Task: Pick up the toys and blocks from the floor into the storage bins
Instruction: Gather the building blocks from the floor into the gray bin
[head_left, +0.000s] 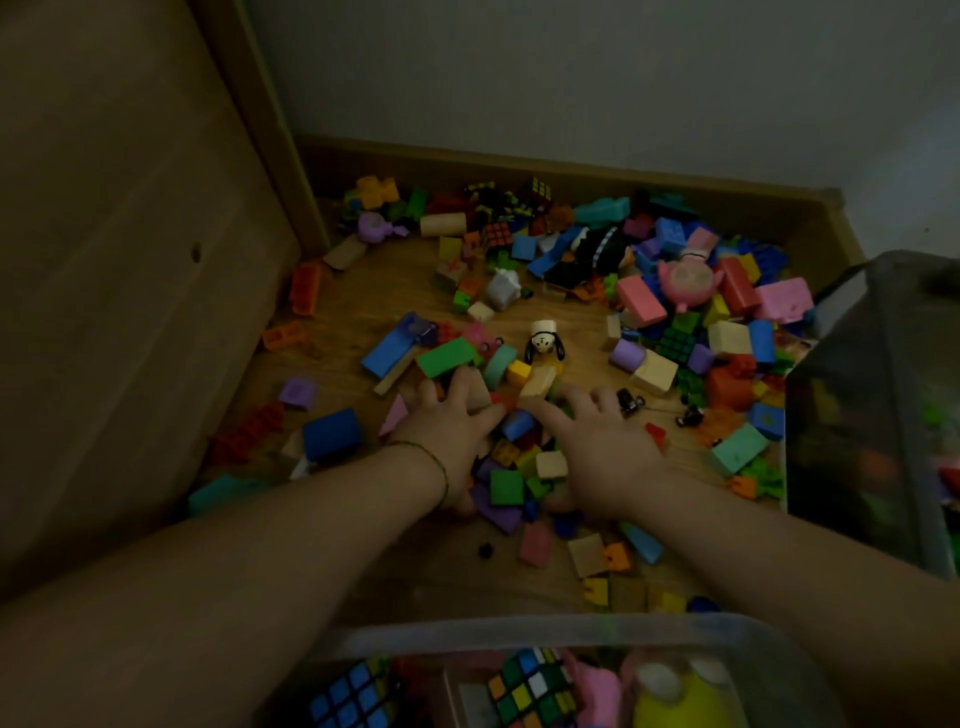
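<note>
This looks like a child's play corner in a home: a wooden floor (343, 306) strewn with coloured blocks (447, 357) and a small dog figure (543, 343), around and beyond the left hand (452, 431) and right hand (602, 447). A plain wall (571, 78) with wooden skirting (519, 166) stands beyond them. A furniture panel (130, 260) rises to their left, and a clear bin (519, 631) of puzzle cubes (530, 686) sits nearer than them.

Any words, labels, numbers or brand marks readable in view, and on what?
No text can be read in this dim view.
Wooden block: a red mark on top, too blurred to tell if it is a letter.
Clear bin: no label shows.
</note>
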